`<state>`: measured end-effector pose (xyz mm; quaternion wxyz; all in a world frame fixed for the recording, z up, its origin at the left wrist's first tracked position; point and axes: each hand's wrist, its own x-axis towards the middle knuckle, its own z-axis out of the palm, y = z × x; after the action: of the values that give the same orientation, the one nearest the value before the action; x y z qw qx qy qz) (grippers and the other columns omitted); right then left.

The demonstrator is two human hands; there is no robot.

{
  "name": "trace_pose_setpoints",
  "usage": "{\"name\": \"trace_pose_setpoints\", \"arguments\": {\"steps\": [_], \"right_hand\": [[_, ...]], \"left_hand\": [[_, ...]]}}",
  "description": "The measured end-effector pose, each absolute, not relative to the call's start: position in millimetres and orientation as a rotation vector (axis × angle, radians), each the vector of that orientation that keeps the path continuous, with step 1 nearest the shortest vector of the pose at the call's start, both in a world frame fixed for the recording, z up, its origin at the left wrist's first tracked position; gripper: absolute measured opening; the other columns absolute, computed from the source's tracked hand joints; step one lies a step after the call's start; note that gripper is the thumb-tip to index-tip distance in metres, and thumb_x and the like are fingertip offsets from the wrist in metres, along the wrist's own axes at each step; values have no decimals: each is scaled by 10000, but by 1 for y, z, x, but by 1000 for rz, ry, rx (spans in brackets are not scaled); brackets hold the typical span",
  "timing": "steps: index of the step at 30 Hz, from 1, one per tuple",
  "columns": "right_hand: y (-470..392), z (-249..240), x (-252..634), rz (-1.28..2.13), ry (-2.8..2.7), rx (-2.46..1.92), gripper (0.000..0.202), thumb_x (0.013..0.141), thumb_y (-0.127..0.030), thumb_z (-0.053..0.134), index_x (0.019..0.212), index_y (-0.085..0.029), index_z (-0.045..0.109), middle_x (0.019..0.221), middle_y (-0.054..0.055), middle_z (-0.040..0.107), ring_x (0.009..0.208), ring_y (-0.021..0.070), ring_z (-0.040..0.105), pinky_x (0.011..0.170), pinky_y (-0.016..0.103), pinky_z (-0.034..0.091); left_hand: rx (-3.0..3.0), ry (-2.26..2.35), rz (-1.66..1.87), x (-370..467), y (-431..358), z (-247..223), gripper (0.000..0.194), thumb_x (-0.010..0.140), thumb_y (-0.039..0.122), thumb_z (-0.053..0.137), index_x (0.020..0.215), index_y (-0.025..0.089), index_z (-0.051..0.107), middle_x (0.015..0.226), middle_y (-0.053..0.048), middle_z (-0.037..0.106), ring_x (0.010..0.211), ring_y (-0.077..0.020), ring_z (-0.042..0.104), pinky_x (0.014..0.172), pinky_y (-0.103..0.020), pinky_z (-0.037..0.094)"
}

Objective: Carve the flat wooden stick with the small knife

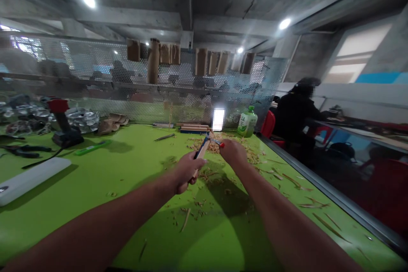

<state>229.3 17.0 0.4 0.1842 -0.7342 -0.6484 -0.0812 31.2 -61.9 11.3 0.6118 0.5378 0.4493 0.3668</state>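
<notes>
Held out in front, my left hand point(188, 172) is wrapped round a narrow pale wooden strip point(202, 149) with a dark blue side, tilted up and away from me. My right hand point(233, 151) is closed on a small tool with a red part point(222, 145) showing beside the fingers. Its thin metal end reaches left to the upper end of the strip; whether it touches cannot be made out. Most of the tool's handle is hidden in the fist. Curled wood shavings point(255, 156) lie behind and below both hands on the green table point(137, 221).
A green-capped bottle point(247, 122) stands at the back right, near stacked strips point(195, 128). Leftward are a cordless drill point(63, 121), pliers point(27, 151), a green cutter point(92, 147) and a long white block point(35, 179). A perforated screen point(137, 97) closes the back; a person point(291, 108) sits right.
</notes>
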Motion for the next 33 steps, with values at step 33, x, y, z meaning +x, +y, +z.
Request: {"name": "trace_pose_setpoints", "arguments": {"steps": [33], "right_hand": [[-10, 3, 200, -300, -2078, -1997, 291, 902, -396, 444, 968, -231, 674, 887, 75, 704, 793, 196, 646, 629, 244, 357]], "left_hand": [[1392, 1011, 977, 23, -32, 0, 427, 831, 244, 556, 1242, 185, 454, 700, 46, 460, 451, -59, 425, 396, -179, 386]]}}
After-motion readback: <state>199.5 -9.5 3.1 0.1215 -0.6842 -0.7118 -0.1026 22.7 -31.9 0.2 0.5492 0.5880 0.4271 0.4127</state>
